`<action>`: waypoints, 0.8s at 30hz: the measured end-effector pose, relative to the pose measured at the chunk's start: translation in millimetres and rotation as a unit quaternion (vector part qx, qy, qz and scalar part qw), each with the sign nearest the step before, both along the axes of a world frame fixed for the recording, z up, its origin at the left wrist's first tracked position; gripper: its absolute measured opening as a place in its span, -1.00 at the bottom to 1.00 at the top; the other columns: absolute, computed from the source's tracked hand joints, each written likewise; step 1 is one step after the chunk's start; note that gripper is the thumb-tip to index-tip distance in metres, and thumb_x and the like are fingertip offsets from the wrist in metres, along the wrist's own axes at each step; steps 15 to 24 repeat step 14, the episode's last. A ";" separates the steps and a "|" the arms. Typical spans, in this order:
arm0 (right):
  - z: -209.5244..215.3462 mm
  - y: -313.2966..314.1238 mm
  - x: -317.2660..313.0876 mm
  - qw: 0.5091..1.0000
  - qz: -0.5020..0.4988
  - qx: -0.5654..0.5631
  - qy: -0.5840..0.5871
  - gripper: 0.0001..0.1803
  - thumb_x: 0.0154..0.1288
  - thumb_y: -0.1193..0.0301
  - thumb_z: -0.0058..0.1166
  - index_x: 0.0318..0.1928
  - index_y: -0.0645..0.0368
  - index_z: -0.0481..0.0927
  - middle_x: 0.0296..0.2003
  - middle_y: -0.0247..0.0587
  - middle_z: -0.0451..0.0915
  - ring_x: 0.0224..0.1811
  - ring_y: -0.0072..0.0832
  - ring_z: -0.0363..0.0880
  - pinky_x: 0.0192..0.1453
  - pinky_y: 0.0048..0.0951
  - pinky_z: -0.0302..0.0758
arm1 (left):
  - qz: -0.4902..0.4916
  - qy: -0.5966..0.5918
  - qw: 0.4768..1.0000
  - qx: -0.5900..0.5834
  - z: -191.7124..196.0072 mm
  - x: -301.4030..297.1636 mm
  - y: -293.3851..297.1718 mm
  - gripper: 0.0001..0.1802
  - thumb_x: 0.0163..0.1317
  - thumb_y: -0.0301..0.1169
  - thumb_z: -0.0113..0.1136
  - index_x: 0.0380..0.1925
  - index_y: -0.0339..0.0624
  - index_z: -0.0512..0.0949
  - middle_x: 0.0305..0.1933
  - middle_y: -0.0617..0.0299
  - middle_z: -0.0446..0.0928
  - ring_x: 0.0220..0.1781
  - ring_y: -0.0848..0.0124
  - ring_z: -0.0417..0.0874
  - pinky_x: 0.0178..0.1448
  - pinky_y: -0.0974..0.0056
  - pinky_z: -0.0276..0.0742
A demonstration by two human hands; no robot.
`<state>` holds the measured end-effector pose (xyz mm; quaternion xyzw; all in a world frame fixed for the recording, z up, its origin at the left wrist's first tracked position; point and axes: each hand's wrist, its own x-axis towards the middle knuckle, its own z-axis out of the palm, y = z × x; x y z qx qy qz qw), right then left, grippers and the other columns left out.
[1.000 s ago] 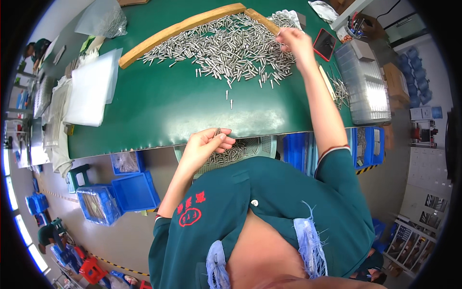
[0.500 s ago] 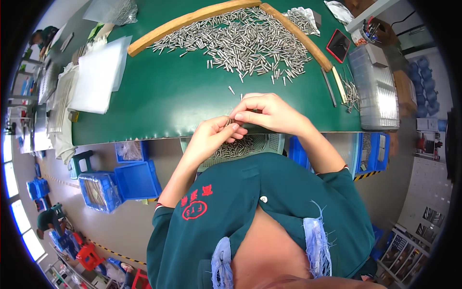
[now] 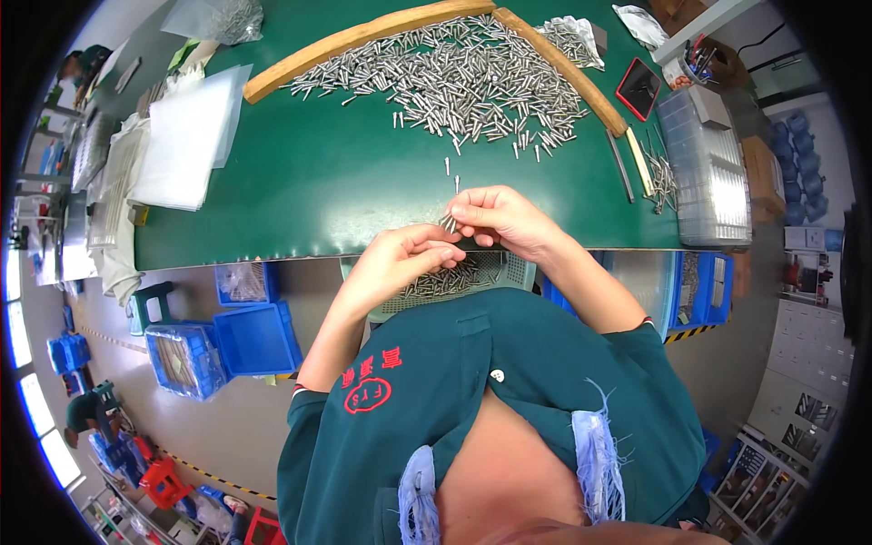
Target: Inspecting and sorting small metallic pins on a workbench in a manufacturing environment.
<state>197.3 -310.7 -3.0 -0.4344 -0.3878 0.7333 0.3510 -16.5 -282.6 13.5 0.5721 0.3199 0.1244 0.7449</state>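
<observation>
Small metal pins (image 3: 449, 223) stick out from the fingertips of my right hand (image 3: 501, 218), pinched between thumb and fingers above the table's front edge. Close against them is my left hand (image 3: 404, 258), its fingers curled in and thumb pressed toward them; whatever it holds is hidden. Just beyond my right fingertips lie two loose pins, a nearer one (image 3: 457, 183) and a farther one (image 3: 447, 166). Below both hands, a pale green basket (image 3: 521, 272) holds many more pins, partly covered by my left hand.
A large heap of metal pins (image 3: 472, 77) spreads over the green table (image 3: 300, 200), bordered by two wooden bars (image 3: 363, 38). Clear plastic sheets (image 3: 186, 136) lie left. On the right are a red-edged phone (image 3: 639, 88), thin rods (image 3: 665, 177) and a clear plastic box (image 3: 704, 173).
My right hand has lowered and turned, and pins now show at its fingertips. My left hand has shifted slightly down. The farther loose pin has moved right and stands straighter in view.
</observation>
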 end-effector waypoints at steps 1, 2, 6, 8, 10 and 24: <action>-4.9 -2.2 0.7 0.998 -0.018 -0.046 0.050 -0.76 0.32 0.23 0.15 -0.24 0.16 0.64 -0.45 -0.49 0.55 -0.45 -0.76 0.43 -0.44 -0.68 0.33 | 0.000 -0.001 1.000 -0.001 0.5 -1.8 1.3 -0.74 0.35 -0.46 0.05 -0.03 -0.36 0.53 -0.15 0.09 0.66 -0.11 0.45 0.65 -0.04 0.39 0.54; -7.7 -3.9 0.6 0.990 -0.034 -0.093 0.101 -0.77 0.32 0.24 0.15 -0.23 0.13 0.65 -0.45 -0.49 0.55 -0.47 -0.79 0.40 -0.47 -0.70 0.30 | 0.016 0.009 1.000 0.011 1.5 -3.8 2.1 -0.74 0.35 -0.46 0.05 -0.03 -0.36 0.53 -0.15 0.08 0.66 -0.11 0.45 0.66 -0.04 0.39 0.54; 2.1 -4.9 -1.7 0.997 -0.024 -0.055 0.046 -0.76 0.33 0.23 0.14 -0.22 0.16 0.64 -0.47 -0.49 0.54 -0.49 -0.79 0.39 -0.49 -0.69 0.30 | 0.040 0.009 0.999 0.016 4.0 -5.2 -0.5 -0.74 0.37 -0.43 0.03 -0.05 -0.36 0.54 -0.15 0.09 0.66 -0.13 0.45 0.66 -0.05 0.38 0.55; 8.4 -5.0 -3.0 0.994 -0.003 0.022 -0.105 -0.76 0.33 0.25 0.15 -0.20 0.18 0.64 -0.43 -0.43 0.59 -0.43 -0.77 0.46 -0.42 -0.69 0.38 | 0.044 0.008 0.999 0.011 3.0 -3.2 -2.6 -0.74 0.37 -0.42 0.03 -0.06 -0.35 0.55 -0.16 0.09 0.66 -0.14 0.46 0.66 -0.06 0.38 0.55; 4.5 -8.6 -8.0 0.993 -0.024 0.075 -0.086 -0.76 0.32 0.26 0.16 -0.18 0.18 0.64 -0.38 -0.37 0.62 -0.37 -0.73 0.51 -0.34 -0.68 0.43 | 0.032 0.061 0.996 0.057 -1.0 -0.6 -4.3 -0.74 0.38 -0.40 0.04 -0.06 -0.34 0.56 -0.17 0.10 0.66 -0.15 0.47 0.66 -0.07 0.39 0.55; 17.2 -12.2 -7.0 0.993 -0.028 0.098 -0.056 -0.74 0.27 0.26 0.22 -0.12 0.15 0.65 -0.25 -0.25 0.68 -0.20 -0.63 0.61 -0.10 -0.65 0.52 | 0.070 0.034 0.997 0.008 -8.8 0.4 -7.8 -0.71 0.40 -0.35 0.04 -0.03 -0.31 0.56 -0.17 0.14 0.67 -0.17 0.47 0.67 -0.07 0.40 0.56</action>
